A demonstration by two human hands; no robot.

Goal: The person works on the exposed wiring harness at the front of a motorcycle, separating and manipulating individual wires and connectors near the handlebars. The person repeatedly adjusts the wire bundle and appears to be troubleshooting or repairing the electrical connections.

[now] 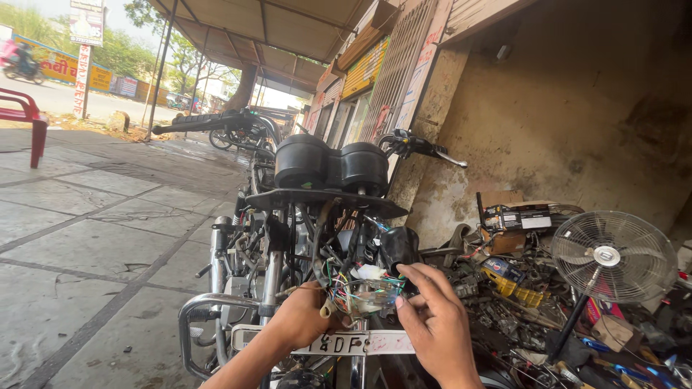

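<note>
Gripping a tangled bundle of coloured wires point(358, 292) at the front of a stripped motorcycle point(288, 238), a person's left hand point(303, 317) closes on the bundle's left side while the right hand point(432, 324) pinches it from 3 o'clock with extended fingers. The wiring sits just above a white number plate point(339, 343), between the chrome fork tubes. At 12 o'clock, two round black plastic instrument housings point(330, 164) sit under the handlebars. At 3 o'clock, a grey wire-caged pedestal fan point(613, 256) stands amid a heap of scrap parts point(519, 288). At 10 o'clock, far off, a red plastic chair point(29, 119) stands on grey paving slabs point(86, 230).
</note>
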